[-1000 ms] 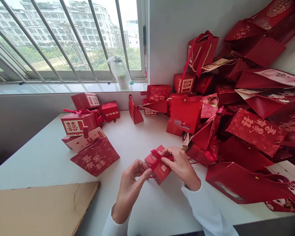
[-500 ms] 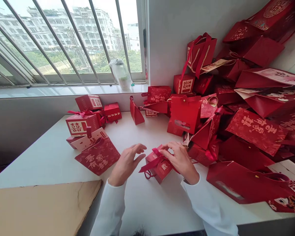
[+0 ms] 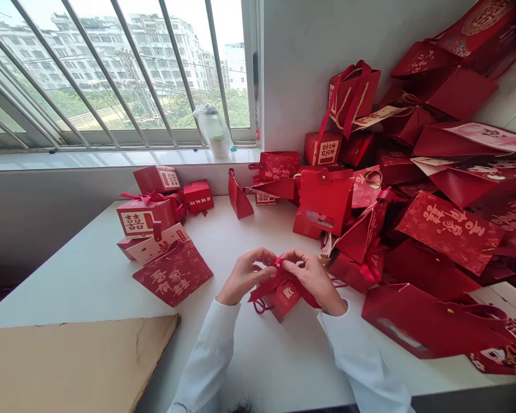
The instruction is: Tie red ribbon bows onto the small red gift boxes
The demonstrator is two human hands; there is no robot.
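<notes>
A small red gift box (image 3: 287,302) with a gold character sits on the white table in front of me. Across its top lies a dark red ribbon (image 3: 272,285), one tail hanging toward the left. My left hand (image 3: 248,274) has its thumb and fingers pinched at the ribbon above the box's upper left. On the other side my right hand (image 3: 313,277) also pinches the ribbon, its fingertips close to the left ones. A thin red cord loop (image 3: 261,307) sticks out by the box's near left side. The fingers cover part of the box top.
Many red gift boxes and bags are heaped at the right, with a large red bag (image 3: 425,321) nearest. A smaller stack of boxes (image 3: 146,218) and a red bag (image 3: 178,274) stand left. Cardboard (image 3: 69,361) occupies the near left. A wrapped jar (image 3: 215,132) is on the windowsill.
My left hand has moved right, from open beside the box to pinching the ribbon. My right hand stays at the ribbon, its fingers now closer to the left hand. The box stays put.
</notes>
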